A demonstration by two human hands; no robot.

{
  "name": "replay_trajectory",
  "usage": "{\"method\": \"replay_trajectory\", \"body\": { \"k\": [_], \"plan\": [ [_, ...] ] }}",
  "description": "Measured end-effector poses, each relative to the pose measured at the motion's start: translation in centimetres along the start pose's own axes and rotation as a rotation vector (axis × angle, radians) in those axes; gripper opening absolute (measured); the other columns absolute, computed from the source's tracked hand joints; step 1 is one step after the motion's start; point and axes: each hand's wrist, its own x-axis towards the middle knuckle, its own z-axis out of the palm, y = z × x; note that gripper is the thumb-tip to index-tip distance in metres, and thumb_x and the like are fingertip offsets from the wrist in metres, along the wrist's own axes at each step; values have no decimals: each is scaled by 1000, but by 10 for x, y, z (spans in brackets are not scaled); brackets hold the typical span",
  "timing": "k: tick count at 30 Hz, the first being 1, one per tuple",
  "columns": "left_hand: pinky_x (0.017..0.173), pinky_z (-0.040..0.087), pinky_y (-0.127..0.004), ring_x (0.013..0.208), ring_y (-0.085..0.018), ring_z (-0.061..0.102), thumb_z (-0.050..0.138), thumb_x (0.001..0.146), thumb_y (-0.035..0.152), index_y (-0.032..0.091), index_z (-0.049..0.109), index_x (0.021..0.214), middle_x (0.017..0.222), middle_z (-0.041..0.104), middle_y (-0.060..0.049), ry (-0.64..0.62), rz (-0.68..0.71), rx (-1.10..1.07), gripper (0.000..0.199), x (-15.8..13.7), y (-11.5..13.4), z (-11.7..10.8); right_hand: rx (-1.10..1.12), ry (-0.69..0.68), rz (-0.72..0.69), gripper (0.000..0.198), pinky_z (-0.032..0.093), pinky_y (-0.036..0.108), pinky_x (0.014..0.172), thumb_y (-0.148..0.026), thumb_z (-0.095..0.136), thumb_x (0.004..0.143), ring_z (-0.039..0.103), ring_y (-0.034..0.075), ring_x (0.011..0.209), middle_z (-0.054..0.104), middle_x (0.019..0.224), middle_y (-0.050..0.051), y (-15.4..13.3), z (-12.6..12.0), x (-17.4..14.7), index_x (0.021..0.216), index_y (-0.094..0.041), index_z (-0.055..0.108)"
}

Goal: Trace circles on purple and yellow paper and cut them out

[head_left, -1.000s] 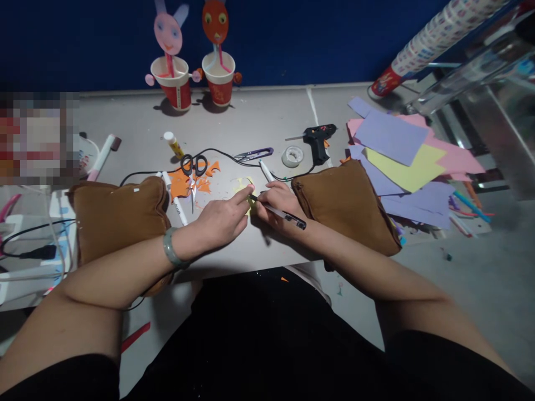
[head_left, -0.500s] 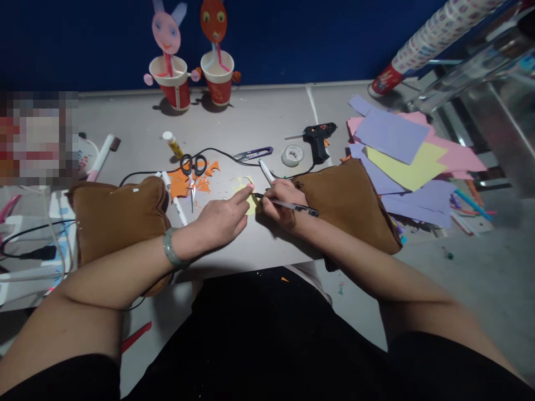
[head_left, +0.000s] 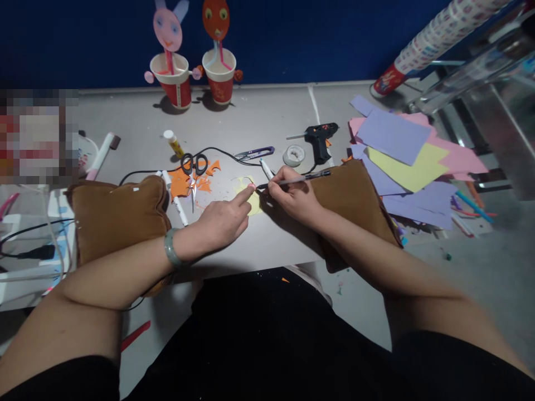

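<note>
A: Quick, what's new?
B: Right hand (head_left: 296, 197). Compared with a second ago it sits higher, farther from the person, and the pen (head_left: 308, 176) is swung round: tail up by the brown cushion (head_left: 346, 195), no longer angled down toward the forearm.
A: Meaning?
B: My read: same pen work on the yellow paper (head_left: 254, 207), just from another side of the left fingertip.
A: Pen location?
B: Over the counter (head_left: 259, 245), tip at the paper's far right edge, right beside that fingertip. Contact with paper: can't tell.
A: Direction, axis?
B: Tip points left; long axis runs nearly sideways, tail slightly farther from the person.
A: Grip?
B: Right pinches the pen between thumb and fingers. Left hand (head_left: 225, 223): index pressing down on the paper, others curled; can't tell if they pinch anything.
</note>
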Motion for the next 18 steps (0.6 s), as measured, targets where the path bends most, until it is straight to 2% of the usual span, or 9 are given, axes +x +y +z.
{"method": "replay_trajectory", "body": {
  "k": [6, 9, 15, 18],
  "plan": [
    [64, 56, -38, 84, -22, 74, 42, 101, 21, 12, 68, 113, 171, 31, -16, -49, -5, 29, 30, 0, 4, -2, 51, -103, 32, 11, 41, 30, 62, -26, 55, 85, 52, 15, 60, 62, 67, 0, -4, -6, 22, 76, -23, 49],
    [62, 55, -37, 81, -21, 74, 44, 102, 27, 13, 67, 114, 171, 30, -19, -52, 5, 30, 30, 0, 5, 1, 63, -192, 50, 11, 40, 29, 60, -24, 58, 84, 53, 15, 59, 64, 65, 0, -7, -10, 34, 75, -23, 51],
    [55, 50, -35, 73, -20, 72, 41, 105, 36, 14, 60, 126, 170, 26, -26, -30, 46, 22, 35, -2, 10, 8, 49, -306, 22, 7, 41, 29, 61, -21, 61, 80, 54, 14, 62, 66, 66, 0, -20, -20, 56, 75, -21, 57],
    [53, 48, -34, 72, -21, 72, 41, 106, 41, 17, 56, 132, 171, 23, -26, -21, 77, 11, 39, -2, 11, 11, 28, -367, -52, 5, 42, 29, 64, -21, 63, 79, 54, 14, 64, 64, 68, 0, -28, -23, 69, 75, -19, 60]
  ]
}}
